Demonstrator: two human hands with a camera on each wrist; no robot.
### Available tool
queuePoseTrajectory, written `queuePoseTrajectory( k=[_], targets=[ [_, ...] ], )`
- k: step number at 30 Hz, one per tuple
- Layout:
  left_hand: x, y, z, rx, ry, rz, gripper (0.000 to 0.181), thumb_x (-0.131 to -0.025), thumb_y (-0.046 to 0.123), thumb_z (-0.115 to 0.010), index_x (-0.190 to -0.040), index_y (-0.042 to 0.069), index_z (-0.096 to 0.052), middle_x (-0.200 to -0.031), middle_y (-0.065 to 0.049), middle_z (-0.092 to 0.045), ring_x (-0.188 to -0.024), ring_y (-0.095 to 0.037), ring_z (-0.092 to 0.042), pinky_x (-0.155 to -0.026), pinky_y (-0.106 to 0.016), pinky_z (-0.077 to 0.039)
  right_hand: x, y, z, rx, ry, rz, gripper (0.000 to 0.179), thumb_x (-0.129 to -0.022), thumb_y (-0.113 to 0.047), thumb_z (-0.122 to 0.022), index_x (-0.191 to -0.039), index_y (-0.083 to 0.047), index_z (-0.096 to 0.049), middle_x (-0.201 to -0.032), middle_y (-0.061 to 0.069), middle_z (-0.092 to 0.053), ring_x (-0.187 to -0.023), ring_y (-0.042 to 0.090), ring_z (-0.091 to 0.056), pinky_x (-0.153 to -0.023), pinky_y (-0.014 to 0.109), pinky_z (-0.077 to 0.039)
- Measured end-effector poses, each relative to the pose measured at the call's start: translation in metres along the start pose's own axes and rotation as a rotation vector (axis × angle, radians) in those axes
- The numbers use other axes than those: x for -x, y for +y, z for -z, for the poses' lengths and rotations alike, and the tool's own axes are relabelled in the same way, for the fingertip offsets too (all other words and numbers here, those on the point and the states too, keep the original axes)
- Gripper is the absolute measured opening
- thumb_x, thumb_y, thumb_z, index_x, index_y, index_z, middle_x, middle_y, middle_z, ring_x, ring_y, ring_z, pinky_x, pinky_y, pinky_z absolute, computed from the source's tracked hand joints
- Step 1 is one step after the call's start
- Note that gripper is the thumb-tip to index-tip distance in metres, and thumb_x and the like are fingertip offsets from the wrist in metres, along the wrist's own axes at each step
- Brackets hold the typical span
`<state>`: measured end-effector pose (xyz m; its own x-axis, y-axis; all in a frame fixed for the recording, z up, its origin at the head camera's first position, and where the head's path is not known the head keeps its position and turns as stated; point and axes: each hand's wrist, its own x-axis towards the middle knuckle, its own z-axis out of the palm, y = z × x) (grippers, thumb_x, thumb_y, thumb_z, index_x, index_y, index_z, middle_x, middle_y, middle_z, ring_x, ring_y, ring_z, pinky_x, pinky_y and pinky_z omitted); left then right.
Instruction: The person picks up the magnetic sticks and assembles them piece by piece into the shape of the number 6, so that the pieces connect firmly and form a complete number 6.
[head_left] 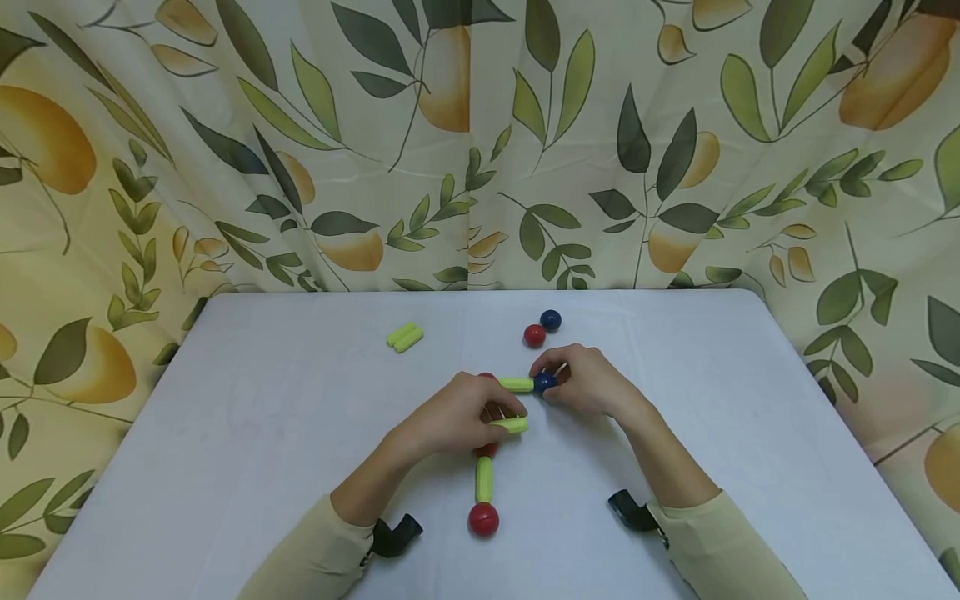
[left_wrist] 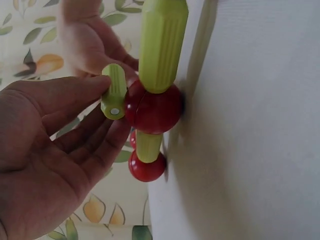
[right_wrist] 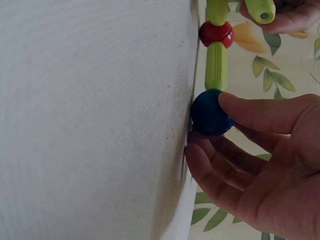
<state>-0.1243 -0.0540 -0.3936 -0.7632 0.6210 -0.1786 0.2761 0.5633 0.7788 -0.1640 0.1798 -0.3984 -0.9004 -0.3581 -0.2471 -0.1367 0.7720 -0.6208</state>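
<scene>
My left hand (head_left: pixel 453 417) pinches a loose yellow-green magnetic rod (head_left: pixel 513 425) between thumb and fingers; a metal tip shows at its end (left_wrist: pixel 114 111) in the left wrist view. My right hand (head_left: pixel 588 379) holds a dark blue ball (head_left: pixel 544 382) by thumb and fingertips. That ball sits on the end of another rod (head_left: pixel 517 384), which runs left to a red ball partly hidden behind my left hand. Below the left hand, a middle red ball (head_left: pixel 487 451) joins a rod (head_left: pixel 484 479) that ends in a front red ball (head_left: pixel 483 520). The joined pieces lie on the white table.
Two loose yellow-green rods (head_left: pixel 405 337) lie side by side at the back left. A spare red ball (head_left: pixel 535 336) and a spare blue ball (head_left: pixel 551 320) stand together behind my right hand. Patterned cloth (head_left: pixel 555 167) hangs behind the table (head_left: pixel 225 433).
</scene>
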Motion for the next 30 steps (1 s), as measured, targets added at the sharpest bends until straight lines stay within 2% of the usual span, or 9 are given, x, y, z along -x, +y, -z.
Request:
queuePoseTrajectory(
  k=[3, 11, 20, 30],
  targets=[
    [-0.001, 0.001, -0.004, -0.025, -0.005, -0.007, 0.024, -0.092, 0.011, -0.08, -0.116, 0.016, -0.08, -0.096, 0.006, -0.069, -0.084, -0.009, -0.064, -0.07, -0.021, -0.057, 0.0, 0.0, -0.001, -0.002, 0.004, -0.005, 0.026, -0.089, -0.004, -0.078, -0.114, -0.011, -0.076, -0.105, 0.011, -0.071, -0.092, 0.025, -0.061, -0.079, 0.034, -0.056],
    [-0.006, 0.001, -0.014, -0.096, -0.01, -0.087, 0.024, -0.091, 0.011, -0.08, -0.115, 0.015, -0.081, -0.097, 0.009, -0.075, -0.083, -0.004, -0.063, -0.077, -0.018, -0.054, 0.0, 0.0, -0.001, -0.002, 0.006, -0.002, 0.026, -0.089, -0.004, -0.078, -0.115, -0.01, -0.076, -0.105, 0.012, -0.071, -0.093, 0.026, -0.061, -0.08, 0.035, -0.057],
    [-0.009, -0.001, -0.026, -0.141, -0.019, -0.083, 0.027, -0.09, 0.008, -0.081, -0.116, 0.014, -0.08, -0.103, 0.008, -0.076, -0.087, -0.003, -0.064, -0.082, -0.017, -0.054, 0.0, 0.002, -0.003, -0.004, 0.011, -0.001, 0.027, -0.089, -0.004, -0.078, -0.115, -0.01, -0.076, -0.104, 0.012, -0.071, -0.093, 0.025, -0.062, -0.081, 0.035, -0.058],
    [-0.01, 0.0, -0.032, -0.188, -0.012, -0.071, 0.027, -0.088, 0.008, -0.082, -0.115, 0.014, -0.08, -0.103, 0.008, -0.077, -0.088, -0.006, -0.064, -0.082, -0.017, -0.053, 0.001, 0.002, -0.002, -0.007, 0.015, 0.003, 0.026, -0.089, -0.004, -0.078, -0.115, -0.01, -0.076, -0.105, 0.012, -0.071, -0.093, 0.026, -0.062, -0.082, 0.036, -0.058]
  ],
)
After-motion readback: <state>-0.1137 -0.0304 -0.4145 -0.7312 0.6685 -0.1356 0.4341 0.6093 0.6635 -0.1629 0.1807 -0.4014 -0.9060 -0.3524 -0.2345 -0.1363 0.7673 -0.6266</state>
